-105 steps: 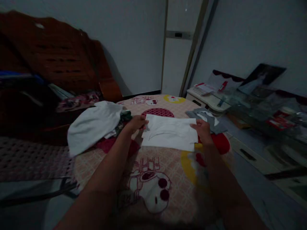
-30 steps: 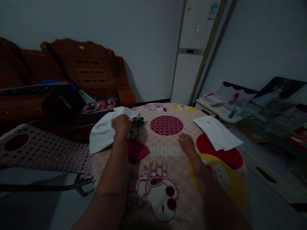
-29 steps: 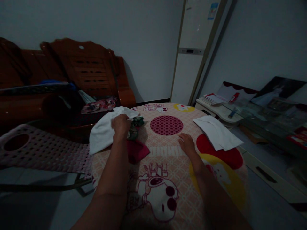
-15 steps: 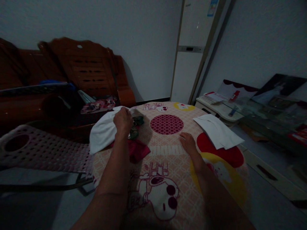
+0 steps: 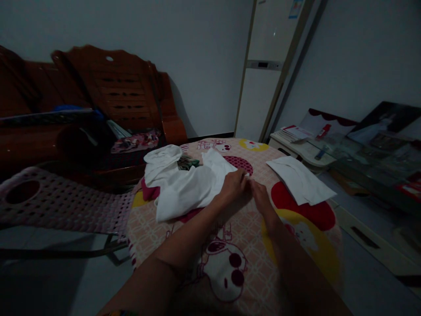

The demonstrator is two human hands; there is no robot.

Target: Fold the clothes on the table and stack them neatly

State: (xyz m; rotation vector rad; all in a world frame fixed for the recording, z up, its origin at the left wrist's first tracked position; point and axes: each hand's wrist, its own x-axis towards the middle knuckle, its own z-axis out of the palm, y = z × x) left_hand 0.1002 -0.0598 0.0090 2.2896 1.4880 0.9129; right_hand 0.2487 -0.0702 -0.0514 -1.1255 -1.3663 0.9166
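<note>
1. Pinched closed, the left hand's [image 5: 234, 184] fingertips hold a white edge of a limp, crumpled white cloth [image 5: 189, 191]; the right hand's [image 5: 260, 192] fingertips meet them there, their own hold too hidden to tell.
2. That cloth runs from the hands, near the middle of the round pink-patterned tablecloth [image 5: 151, 232], toward ten o'clock.
3. Bunched white fabric [image 5: 162, 164] lies just past it at ten o'clock, beside a dark green patterned cloth [image 5: 188, 163] at eleven.
4. Apart, a flat folded white cloth [image 5: 299, 181] lies at two o'clock.
</note>
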